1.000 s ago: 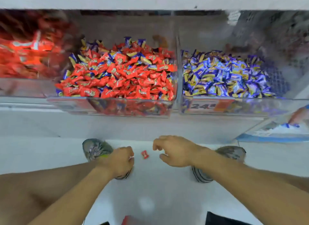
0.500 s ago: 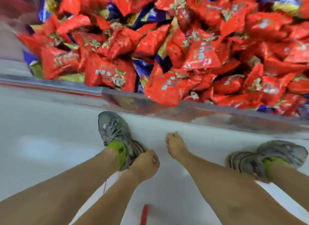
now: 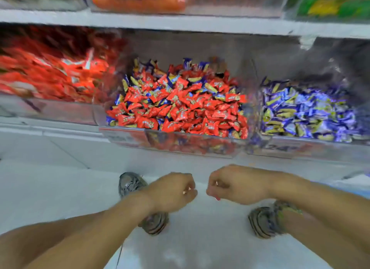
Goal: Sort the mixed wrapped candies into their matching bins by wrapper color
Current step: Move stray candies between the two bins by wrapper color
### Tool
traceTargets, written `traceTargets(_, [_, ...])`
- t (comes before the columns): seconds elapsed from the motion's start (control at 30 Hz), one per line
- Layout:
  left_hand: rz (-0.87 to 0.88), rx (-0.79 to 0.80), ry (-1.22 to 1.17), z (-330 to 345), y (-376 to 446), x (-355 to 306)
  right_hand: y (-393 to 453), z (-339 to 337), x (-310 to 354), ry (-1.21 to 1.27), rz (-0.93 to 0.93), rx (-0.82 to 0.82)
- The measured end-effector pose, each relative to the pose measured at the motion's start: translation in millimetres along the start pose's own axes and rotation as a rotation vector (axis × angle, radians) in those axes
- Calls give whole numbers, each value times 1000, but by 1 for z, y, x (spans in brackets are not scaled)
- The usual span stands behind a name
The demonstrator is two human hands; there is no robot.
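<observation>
The middle clear bin (image 3: 128,137) holds mostly red wrapped candies (image 3: 176,108) with blue-and-gold ones mixed in. To its right, a bin (image 3: 300,148) is filled with blue-and-gold candies (image 3: 306,112). On the left, a blurred bin (image 3: 60,112) holds red wrappers (image 3: 50,76). My hands hang below the bins, over the floor, a small gap between them. My left hand (image 3: 172,190) is curled, with a pale bit of wrapper showing between its fingers. My right hand (image 3: 232,184) is curled round a red candy (image 3: 217,198), whose tip peeks out beneath the fingers.
A white shelf edge (image 3: 180,23) runs above the bins, with more clear bins of orange (image 3: 140,0) and green (image 3: 336,8) goods on it. My two shoes (image 3: 130,184) (image 3: 264,220) stand on the pale floor (image 3: 190,238) under my hands.
I have straightened up from a low bend over the floor. The red candy that lay loose between my hands is now in my right hand, and both hands are higher, nearer the bins.
</observation>
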State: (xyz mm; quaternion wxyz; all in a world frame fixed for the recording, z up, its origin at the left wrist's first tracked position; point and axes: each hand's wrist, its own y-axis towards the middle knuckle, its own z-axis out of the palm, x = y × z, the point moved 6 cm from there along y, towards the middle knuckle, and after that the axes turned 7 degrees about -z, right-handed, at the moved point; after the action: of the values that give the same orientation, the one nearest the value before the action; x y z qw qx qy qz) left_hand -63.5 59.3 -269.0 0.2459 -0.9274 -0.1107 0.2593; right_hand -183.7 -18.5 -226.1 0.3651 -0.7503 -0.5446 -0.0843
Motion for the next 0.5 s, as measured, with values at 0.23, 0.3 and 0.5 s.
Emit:
traceTargets(0.23, [334,-449,-213,-150,-45,-90,-62,-134,22,203,-139,-593])
traceTargets(0.3, [334,-638,-90,-176,-29,-82,-50,-159,10,113,-110,-817])
traceTargets(0.5, [175,-322,246,-171,34,-44,3,-182,-12,-182,17,-968])
